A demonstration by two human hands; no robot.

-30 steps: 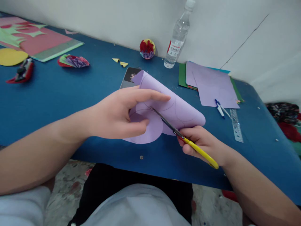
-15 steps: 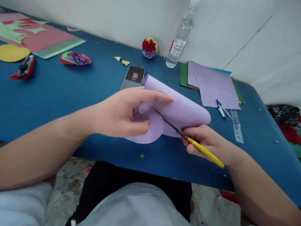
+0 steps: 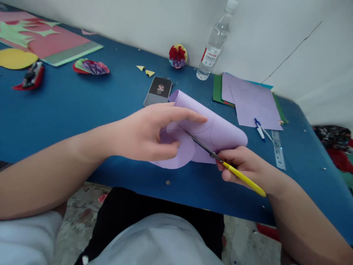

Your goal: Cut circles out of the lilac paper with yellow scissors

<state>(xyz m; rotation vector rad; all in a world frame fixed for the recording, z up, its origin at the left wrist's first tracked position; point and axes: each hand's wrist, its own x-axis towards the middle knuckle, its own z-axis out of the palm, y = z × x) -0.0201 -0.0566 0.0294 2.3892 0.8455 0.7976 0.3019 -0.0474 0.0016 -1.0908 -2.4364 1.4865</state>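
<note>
- At far left, near the table's (image 3: 60, 106) back-left corner: a yellow paper cutout (image 3: 18, 59), a blurred red-and-black tool (image 3: 31, 76), and pink and green sheets (image 3: 67, 44).
- A multicolored folded paper piece (image 3: 93, 68) lies farther along, toward the back edge.
- The left hand (image 3: 149, 130) holds a curled purple sheet (image 3: 220, 132), thumb and forefinger spread across it, other fingers hidden. The sheet, bearing pencil-thin curved outlines, is near the middle of the table's front edge.
- Beyond it: two yellow scraps (image 3: 150, 73), a smartphone (image 3: 158, 92), a colorful paper ball (image 3: 178, 57) and an upright water bottle (image 3: 213, 49) by the back edge.
- The right hand (image 3: 244, 165) grips yellow-handled scissors (image 3: 244, 179), blades against the purple sheet.
- Toward the back-right corner: stacked colored paper (image 3: 255, 101), a blue-and-white compass (image 3: 259, 129) and a clear ruler (image 3: 278, 150).
</note>
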